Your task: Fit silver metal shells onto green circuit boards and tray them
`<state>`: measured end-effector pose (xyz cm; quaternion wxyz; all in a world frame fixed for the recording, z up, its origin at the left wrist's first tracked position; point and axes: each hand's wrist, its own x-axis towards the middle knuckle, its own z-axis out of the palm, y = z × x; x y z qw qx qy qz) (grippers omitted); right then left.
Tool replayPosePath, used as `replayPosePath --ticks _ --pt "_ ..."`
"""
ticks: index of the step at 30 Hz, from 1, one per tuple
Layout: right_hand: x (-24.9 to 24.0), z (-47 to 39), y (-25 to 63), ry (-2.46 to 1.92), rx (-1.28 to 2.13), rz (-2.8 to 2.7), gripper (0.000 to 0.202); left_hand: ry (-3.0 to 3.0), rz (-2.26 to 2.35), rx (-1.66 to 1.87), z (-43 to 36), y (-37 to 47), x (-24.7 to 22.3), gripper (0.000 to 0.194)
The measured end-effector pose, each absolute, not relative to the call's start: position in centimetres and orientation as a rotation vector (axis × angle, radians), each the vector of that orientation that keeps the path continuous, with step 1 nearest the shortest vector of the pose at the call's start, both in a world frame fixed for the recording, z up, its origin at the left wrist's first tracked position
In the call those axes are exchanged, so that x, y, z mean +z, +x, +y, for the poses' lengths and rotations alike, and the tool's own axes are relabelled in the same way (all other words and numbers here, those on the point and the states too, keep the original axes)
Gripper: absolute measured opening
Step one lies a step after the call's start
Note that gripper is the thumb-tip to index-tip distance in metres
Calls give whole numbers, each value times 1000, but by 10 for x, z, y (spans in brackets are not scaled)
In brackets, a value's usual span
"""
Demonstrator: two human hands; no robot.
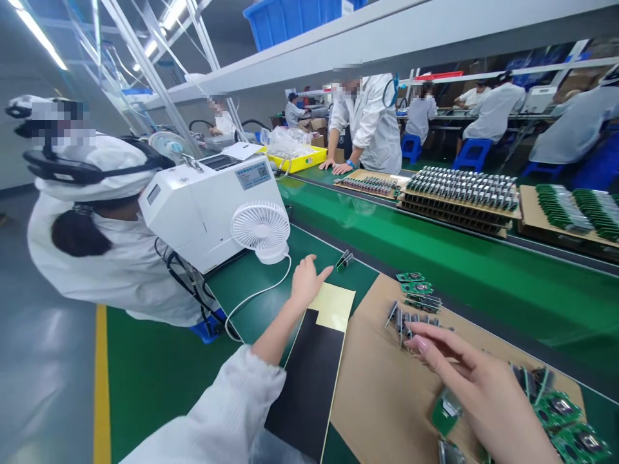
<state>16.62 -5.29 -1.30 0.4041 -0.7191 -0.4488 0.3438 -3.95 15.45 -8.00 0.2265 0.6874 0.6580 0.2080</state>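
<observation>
My left hand [307, 281] reaches over the yellow bare end of a backing sheet [333, 304]. Its thumb stretches out to the right, away from the bent fingers, and nothing shows in it. The sheet's nearer part is covered in black [304, 386]. Just beyond the thumb, a small circuit board [345, 260] stands on the green table. My right hand [469, 380] is over the cardboard [370, 367], its thumb and index finger close together at a small circuit board [400, 327] in a row of upright boards. The hand partly hides that row. Below lies another green board [445, 412].
A white machine [213, 212] and a white fan [261, 225] with a cable stand left of the table. A green conveyor belt [367, 225] runs beyond. Stacked trays of boards [459, 193] line its far side. A co-worker [106, 232] sits at left; another person [367, 122] leans opposite.
</observation>
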Motion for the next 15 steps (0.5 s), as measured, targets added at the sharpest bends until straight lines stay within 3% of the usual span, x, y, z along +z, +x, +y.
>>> replayPosePath --ticks 6,11,15 --pt "-36 -46 162 -1774 967 -1382 42 1523 1736 459 77 -83 -87 81" --pt "-49 -45 130 -1668 582 -1526 29 1233 1442 543 40 -69 -66 41" --pt "-45 -44 111 -1463 220 -1597 17 1057 1207 639 11 -58 -29 37"
